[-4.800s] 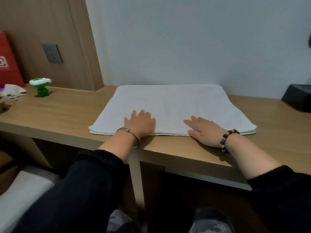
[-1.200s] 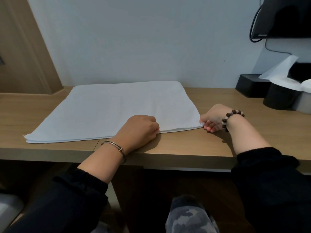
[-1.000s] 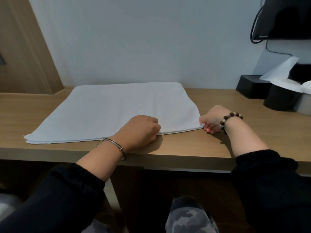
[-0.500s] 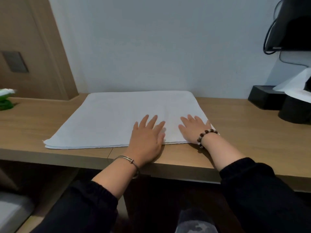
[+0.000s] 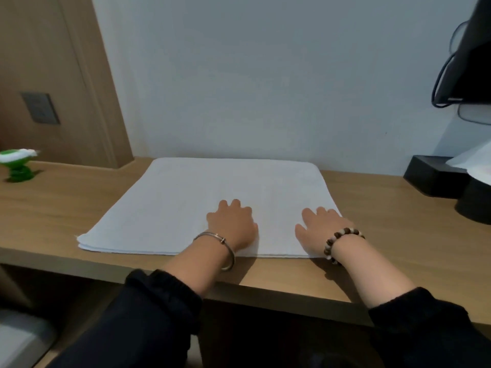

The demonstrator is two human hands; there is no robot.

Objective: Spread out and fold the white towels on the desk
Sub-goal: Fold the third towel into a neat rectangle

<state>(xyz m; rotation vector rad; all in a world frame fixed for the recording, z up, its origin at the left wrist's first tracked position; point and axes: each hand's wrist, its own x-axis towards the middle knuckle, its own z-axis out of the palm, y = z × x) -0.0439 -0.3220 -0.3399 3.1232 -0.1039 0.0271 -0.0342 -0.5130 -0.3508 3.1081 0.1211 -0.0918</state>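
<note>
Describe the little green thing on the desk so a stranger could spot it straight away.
Start at the wooden desk and go left from the folded white towel. Near the picture's left edge, below the grey wall plate, stands a small green object with a white top. Nothing else on the desk is green.
</note>
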